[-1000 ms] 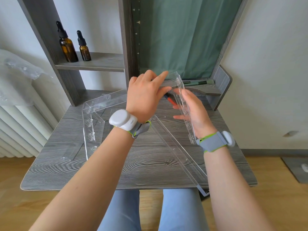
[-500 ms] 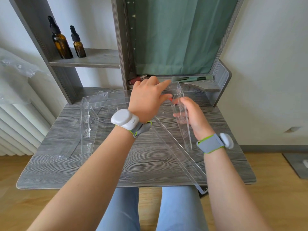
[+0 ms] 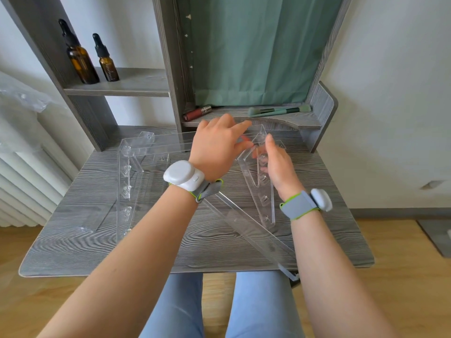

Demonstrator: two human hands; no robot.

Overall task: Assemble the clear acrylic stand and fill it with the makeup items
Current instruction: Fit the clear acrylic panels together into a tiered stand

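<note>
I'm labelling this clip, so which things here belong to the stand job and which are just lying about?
Part of the job:
- clear acrylic stand panels, with the left hand and right hand on the right side panel
- red lipstick tube
- green-handled makeup brushes

Probably lying about:
- two amber glass dropper bottles
- crumpled clear plastic wrap
- white radiator

no readable text, faint unreadable marks on small amber bottle [image 3: 108, 67]
</note>
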